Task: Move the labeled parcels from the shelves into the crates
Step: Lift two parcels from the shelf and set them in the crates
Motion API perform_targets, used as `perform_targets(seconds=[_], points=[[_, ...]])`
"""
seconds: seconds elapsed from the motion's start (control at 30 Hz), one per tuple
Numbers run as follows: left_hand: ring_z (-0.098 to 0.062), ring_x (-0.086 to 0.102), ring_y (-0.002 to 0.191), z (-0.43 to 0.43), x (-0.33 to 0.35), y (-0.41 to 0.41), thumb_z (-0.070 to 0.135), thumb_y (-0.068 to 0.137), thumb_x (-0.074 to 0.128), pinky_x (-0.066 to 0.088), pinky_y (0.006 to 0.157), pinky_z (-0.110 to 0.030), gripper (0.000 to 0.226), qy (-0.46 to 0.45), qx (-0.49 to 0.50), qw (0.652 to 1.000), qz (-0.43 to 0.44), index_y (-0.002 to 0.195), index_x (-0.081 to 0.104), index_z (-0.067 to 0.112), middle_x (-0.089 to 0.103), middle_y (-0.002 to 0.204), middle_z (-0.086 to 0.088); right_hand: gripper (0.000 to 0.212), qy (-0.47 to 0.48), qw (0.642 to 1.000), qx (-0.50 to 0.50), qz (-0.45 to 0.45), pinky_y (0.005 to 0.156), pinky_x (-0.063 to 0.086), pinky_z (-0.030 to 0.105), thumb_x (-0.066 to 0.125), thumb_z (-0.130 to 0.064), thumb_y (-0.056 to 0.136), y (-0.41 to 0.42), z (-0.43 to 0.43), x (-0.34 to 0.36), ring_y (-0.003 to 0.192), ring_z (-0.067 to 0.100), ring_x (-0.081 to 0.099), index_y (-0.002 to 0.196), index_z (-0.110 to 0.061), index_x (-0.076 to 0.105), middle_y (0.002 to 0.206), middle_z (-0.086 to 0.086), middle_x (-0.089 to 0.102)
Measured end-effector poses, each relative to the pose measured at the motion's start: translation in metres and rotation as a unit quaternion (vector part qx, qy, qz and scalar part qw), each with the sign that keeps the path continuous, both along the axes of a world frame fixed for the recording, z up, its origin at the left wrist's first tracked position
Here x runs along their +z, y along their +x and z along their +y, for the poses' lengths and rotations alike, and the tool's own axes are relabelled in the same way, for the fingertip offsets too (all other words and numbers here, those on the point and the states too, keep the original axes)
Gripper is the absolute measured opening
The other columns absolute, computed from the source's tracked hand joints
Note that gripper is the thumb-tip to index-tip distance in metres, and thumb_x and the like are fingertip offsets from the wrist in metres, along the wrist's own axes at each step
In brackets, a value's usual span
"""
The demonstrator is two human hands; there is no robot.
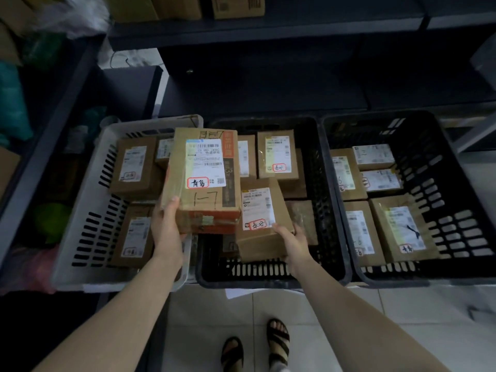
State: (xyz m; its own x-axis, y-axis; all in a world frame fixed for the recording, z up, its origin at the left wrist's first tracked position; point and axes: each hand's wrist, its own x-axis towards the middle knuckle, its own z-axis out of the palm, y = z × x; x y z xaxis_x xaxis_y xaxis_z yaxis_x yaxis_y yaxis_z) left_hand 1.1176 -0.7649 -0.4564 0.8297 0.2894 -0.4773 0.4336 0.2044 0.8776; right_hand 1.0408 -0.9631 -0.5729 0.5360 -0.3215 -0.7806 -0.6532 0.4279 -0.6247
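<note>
Three crates stand side by side on the floor: a white crate (pixel 80 226) at left, a black middle crate (pixel 268 277) and a black right crate (pixel 456 210). All hold brown labeled parcels. My left hand (pixel 167 224) grips a large brown parcel (pixel 206 181) with a white label, held above the seam between the white and middle crates. My right hand (pixel 292 241) holds a smaller labeled parcel (pixel 261 218), tilted, low inside the middle crate.
Dark metal shelves (pixel 268 30) run behind the crates, with cardboard boxes (pixel 236 6) on the top level. Bagged goods fill a rack at left (pixel 16 116). White tiled floor (pixel 375 318) and my sandalled feet (pixel 255 347) are in front.
</note>
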Motion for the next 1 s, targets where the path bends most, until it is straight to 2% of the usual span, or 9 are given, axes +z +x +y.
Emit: perform_targets(seconds=[0.07, 0.17, 0.33, 0.53, 0.63, 0.73, 0.83, 0.9, 1.0], points=[[-0.003, 0.059, 0.089, 0.009, -0.001, 0.000, 0.033, 0.091, 0.054, 0.049, 0.071, -0.031, 0.024, 0.005, 0.013, 1.000, -0.007, 0.115, 0.053, 0.028, 0.063, 0.099, 0.009, 0.093, 0.009, 1.000, 0.029, 0.003, 0.102, 0.044, 0.053, 0.080, -0.056, 0.056, 0.009, 0.015, -0.006, 0.119, 0.028, 0.051, 0.139, -0.040, 0.041, 0.135, 0.005, 0.049], [-0.002, 0.057, 0.090, 0.020, -0.004, 0.001, 0.031, 0.091, 0.054, 0.046, 0.067, -0.029, 0.025, 0.005, 0.034, 0.999, -0.014, 0.116, 0.054, 0.028, 0.062, 0.099, 0.010, 0.056, 0.009, 0.993, 0.117, 0.016, 0.101, 0.047, 0.048, 0.070, -0.029, 0.085, 0.023, 0.036, -0.018, 0.113, 0.026, 0.058, 0.136, -0.033, 0.047, 0.128, 0.004, 0.058], [-0.003, 0.058, 0.094, 0.027, -0.006, 0.000, 0.031, 0.092, 0.053, 0.047, 0.070, -0.030, 0.029, 0.003, 0.006, 1.000, -0.023, 0.120, 0.054, 0.029, 0.063, 0.103, 0.009, 0.044, -0.033, 0.987, 0.156, 0.031, 0.101, 0.048, 0.044, 0.050, -0.013, 0.097, 0.039, 0.042, -0.030, 0.115, 0.025, 0.059, 0.138, -0.026, 0.043, 0.128, 0.004, 0.061], [-0.005, 0.060, 0.095, 0.028, 0.001, -0.002, 0.037, 0.090, 0.055, 0.048, 0.071, -0.030, 0.037, 0.006, -0.033, 0.999, -0.006, 0.126, 0.053, 0.027, 0.065, 0.107, 0.006, 0.042, -0.174, 0.961, 0.213, 0.028, 0.099, 0.043, 0.036, 0.040, -0.011, 0.101, 0.033, 0.030, 0.036, 0.124, 0.029, 0.050, 0.142, -0.014, 0.042, 0.137, 0.012, 0.051], [-0.007, 0.063, 0.092, 0.023, 0.011, -0.005, 0.034, 0.091, 0.055, 0.050, 0.071, -0.031, 0.037, -0.002, -0.060, 0.998, -0.010, 0.126, 0.053, 0.023, 0.067, 0.103, 0.005, 0.043, -0.195, 0.964, 0.179, -0.022, 0.101, 0.044, 0.037, 0.043, -0.021, 0.101, 0.037, 0.026, 0.061, 0.123, 0.026, 0.053, 0.144, -0.014, 0.042, 0.137, 0.010, 0.054], [-0.006, 0.064, 0.085, 0.011, 0.025, -0.010, 0.029, 0.093, 0.054, 0.051, 0.070, -0.030, 0.028, -0.017, -0.096, 0.995, -0.027, 0.120, 0.056, 0.025, 0.067, 0.095, 0.006, 0.054, -0.109, 0.984, 0.127, -0.056, 0.106, 0.041, 0.046, 0.044, -0.049, 0.098, 0.036, 0.022, 0.083, 0.127, 0.027, 0.049, 0.145, -0.021, 0.041, 0.142, 0.006, 0.050], [-0.004, 0.063, 0.084, -0.012, 0.041, -0.015, 0.028, 0.094, 0.051, 0.048, 0.065, -0.026, 0.023, -0.030, -0.159, 0.986, -0.041, 0.116, 0.055, 0.030, 0.066, 0.096, 0.007, 0.093, 0.019, 0.992, 0.111, -0.047, 0.098, 0.044, 0.057, 0.047, -0.091, 0.062, 0.025, 0.014, 0.107, 0.118, 0.031, 0.056, 0.134, -0.032, 0.052, 0.131, 0.004, 0.060], [-0.004, 0.061, 0.083, -0.028, 0.049, -0.016, 0.027, 0.094, 0.052, 0.046, 0.064, -0.028, 0.019, -0.046, -0.183, 0.982, -0.032, 0.113, 0.055, 0.031, 0.065, 0.095, 0.007, 0.100, 0.077, 0.989, 0.105, -0.072, 0.097, 0.044, 0.060, 0.048, -0.097, 0.050, 0.016, 0.002, 0.123, 0.115, 0.033, 0.059, 0.127, -0.033, 0.061, 0.125, 0.008, 0.065], [-0.010, 0.062, 0.093, -0.054, 0.051, -0.015, 0.031, 0.094, 0.053, 0.046, 0.078, -0.034, 0.029, -0.045, -0.248, 0.968, -0.017, 0.123, 0.053, 0.027, 0.066, 0.105, 0.004, 0.090, 0.113, 0.986, 0.074, -0.098, 0.099, 0.041, 0.060, 0.044, -0.089, 0.063, 0.004, -0.027, 0.142, 0.117, 0.033, 0.057, 0.128, -0.029, 0.061, 0.125, 0.012, 0.064]])
